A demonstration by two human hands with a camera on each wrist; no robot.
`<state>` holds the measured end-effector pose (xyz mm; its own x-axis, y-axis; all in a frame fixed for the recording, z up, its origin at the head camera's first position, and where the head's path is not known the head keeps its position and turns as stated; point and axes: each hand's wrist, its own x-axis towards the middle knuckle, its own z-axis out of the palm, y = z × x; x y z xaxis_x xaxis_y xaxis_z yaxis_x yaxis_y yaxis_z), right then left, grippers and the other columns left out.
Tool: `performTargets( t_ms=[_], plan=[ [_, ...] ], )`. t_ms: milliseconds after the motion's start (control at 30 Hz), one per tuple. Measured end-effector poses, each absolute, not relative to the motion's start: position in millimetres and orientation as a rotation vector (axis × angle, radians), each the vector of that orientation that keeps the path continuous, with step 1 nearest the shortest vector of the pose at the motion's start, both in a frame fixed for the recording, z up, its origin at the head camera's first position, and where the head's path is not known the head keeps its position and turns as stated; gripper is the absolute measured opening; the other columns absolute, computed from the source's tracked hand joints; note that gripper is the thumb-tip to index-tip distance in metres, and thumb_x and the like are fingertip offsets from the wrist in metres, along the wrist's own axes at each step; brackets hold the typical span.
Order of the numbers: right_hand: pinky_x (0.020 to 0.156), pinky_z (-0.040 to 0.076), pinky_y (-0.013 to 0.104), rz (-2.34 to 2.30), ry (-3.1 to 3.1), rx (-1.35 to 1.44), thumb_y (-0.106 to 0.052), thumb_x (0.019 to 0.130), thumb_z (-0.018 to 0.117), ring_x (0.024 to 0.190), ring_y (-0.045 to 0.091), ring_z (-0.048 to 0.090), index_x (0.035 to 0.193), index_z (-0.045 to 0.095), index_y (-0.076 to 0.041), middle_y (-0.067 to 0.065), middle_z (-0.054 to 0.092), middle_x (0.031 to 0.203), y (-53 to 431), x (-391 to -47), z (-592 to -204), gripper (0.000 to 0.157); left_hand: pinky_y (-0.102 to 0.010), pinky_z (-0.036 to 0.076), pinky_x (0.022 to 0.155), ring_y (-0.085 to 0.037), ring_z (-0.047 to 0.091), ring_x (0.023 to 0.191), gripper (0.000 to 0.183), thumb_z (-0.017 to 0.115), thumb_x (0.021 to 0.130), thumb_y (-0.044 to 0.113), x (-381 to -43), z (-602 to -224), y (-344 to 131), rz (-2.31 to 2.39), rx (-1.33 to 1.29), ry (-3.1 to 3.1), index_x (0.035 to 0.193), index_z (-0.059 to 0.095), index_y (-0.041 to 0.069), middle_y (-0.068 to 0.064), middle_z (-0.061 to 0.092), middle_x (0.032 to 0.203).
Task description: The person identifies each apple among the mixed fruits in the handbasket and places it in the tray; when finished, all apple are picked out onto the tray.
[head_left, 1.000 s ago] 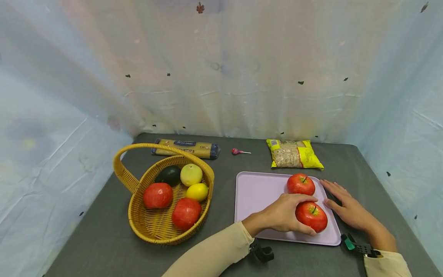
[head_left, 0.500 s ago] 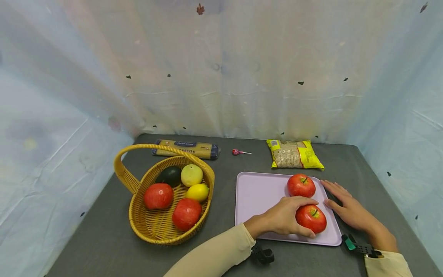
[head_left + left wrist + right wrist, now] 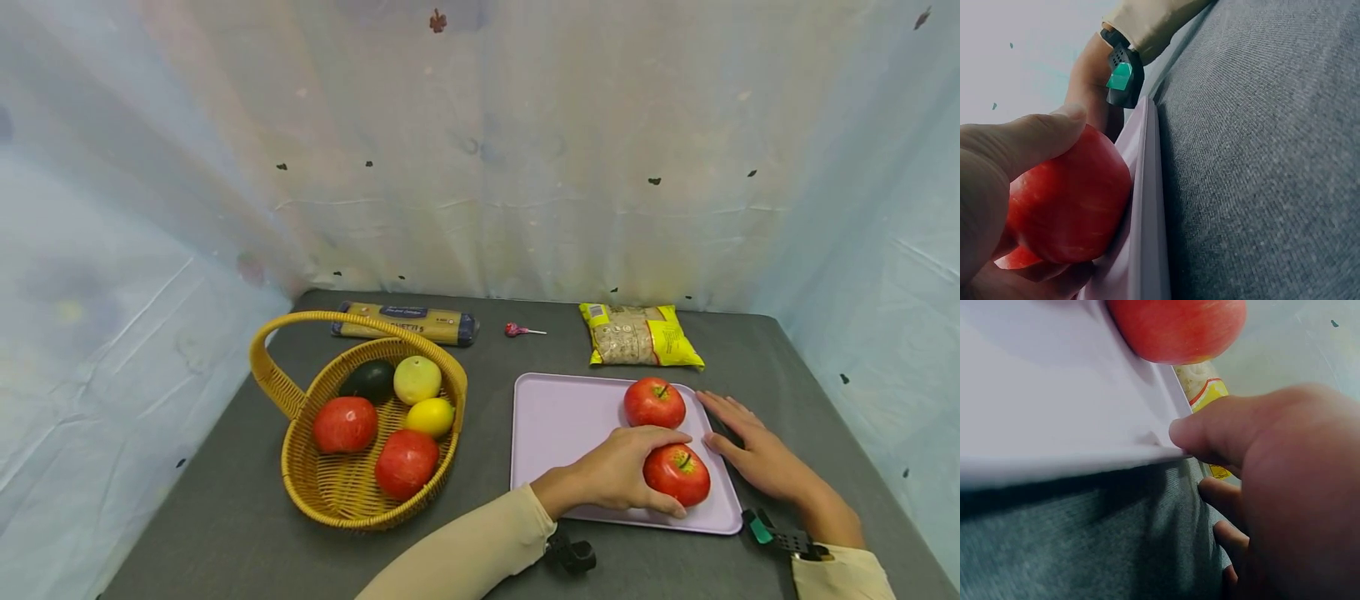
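My left hand (image 3: pixel 618 471) holds a red apple (image 3: pixel 677 475) on the lilac tray (image 3: pixel 558 408), thumb on its near side and fingers on its far side. The left wrist view shows the thumb pressed along the held apple (image 3: pixel 1079 200), close by the tray's raised rim (image 3: pixel 1147 206). A second red apple (image 3: pixel 654 402) sits just behind it on the tray. At the tray's right edge lies my right hand (image 3: pixel 757 454) with its fingers extended. Its thumb (image 3: pixel 1210 428) touches the rim in the right wrist view.
Left of the tray stands a yellow wicker basket (image 3: pixel 300 492) with a tall handle, holding several fruits. At the table's back lie a spaghetti pack (image 3: pixel 408 323), a lollipop (image 3: pixel 513 330) and a yellow bag of oats (image 3: pixel 637 335). Pale curtains (image 3: pixel 480 167) enclose the table.
The held apple has tilted slightly and shifted a little toward the person, the left hand moving with it. The right hand stays at the tray's edge.
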<state>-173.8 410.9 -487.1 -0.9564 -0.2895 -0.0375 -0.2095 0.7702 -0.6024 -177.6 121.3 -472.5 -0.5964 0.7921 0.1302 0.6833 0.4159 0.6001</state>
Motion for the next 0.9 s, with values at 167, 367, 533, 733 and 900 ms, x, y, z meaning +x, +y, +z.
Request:
performTargets(
  t_ms=[167, 367, 533, 733, 900],
  plan=[
    [0.108, 0.019, 0.095, -0.946, 2.832, -0.406, -0.027, 0.109, 0.065, 0.155, 0.070, 0.017, 0.172, 0.031, -0.008, 0.040, 0.030, 0.169, 410.6, -174.5, -487.9, 0.074, -0.019, 0.038, 0.121, 0.004, 0.050, 0.146, 0.092, 0.091, 0.087, 0.054, -177.9, -467.2, 119.6, 0.866, 1.314, 2.537, 0.164, 0.050, 0.024, 0.014, 0.056, 0.162],
    [0.111, 0.014, 0.094, -0.946, 2.828, -0.405, -0.027, 0.110, 0.064, 0.155, 0.070, 0.015, 0.173, 0.029, -0.008, 0.041, 0.028, 0.169, 410.1, -175.1, -487.9, 0.075, -0.015, 0.039, 0.118, 0.003, 0.052, 0.142, 0.089, 0.089, 0.089, 0.054, -177.8, -447.9, 110.9, 0.878, 1.349, 2.553, 0.164, 0.051, 0.023, 0.014, 0.057, 0.162],
    [0.112, 0.012, 0.094, -0.940, 2.822, -0.403, -0.028, 0.110, 0.063, 0.156, 0.070, 0.013, 0.173, 0.027, -0.008, 0.042, 0.028, 0.169, 409.6, -175.5, -487.1, 0.075, -0.016, 0.041, 0.115, 0.007, 0.058, 0.133, 0.084, 0.091, 0.089, 0.050, -170.5, -423.6, 94.4, 1.040, 1.323, 2.480, 0.162, 0.054, 0.027, 0.014, 0.066, 0.152],
    [0.110, 0.015, 0.095, -0.936, 2.819, -0.405, -0.029, 0.110, 0.064, 0.155, 0.070, 0.014, 0.173, 0.029, -0.008, 0.041, 0.028, 0.170, 409.9, -175.5, -487.0, 0.075, -0.012, 0.044, 0.115, 0.009, 0.061, 0.135, 0.076, 0.092, 0.092, 0.027, -152.2, -401.4, 67.2, 1.374, 1.348, 2.146, 0.159, 0.057, 0.019, 0.006, 0.068, 0.153],
    [0.109, 0.017, 0.095, -0.942, 2.817, -0.403, -0.031, 0.109, 0.064, 0.155, 0.070, 0.014, 0.173, 0.030, -0.008, 0.040, 0.029, 0.169, 411.3, -175.3, -486.6, 0.075, -0.016, 0.047, 0.115, 0.008, 0.058, 0.139, 0.078, 0.093, 0.089, 0.013, -137.7, -386.7, 39.5, 1.483, 1.367, 1.966, 0.158, 0.057, 0.013, 0.002, 0.065, 0.156]
  ],
)
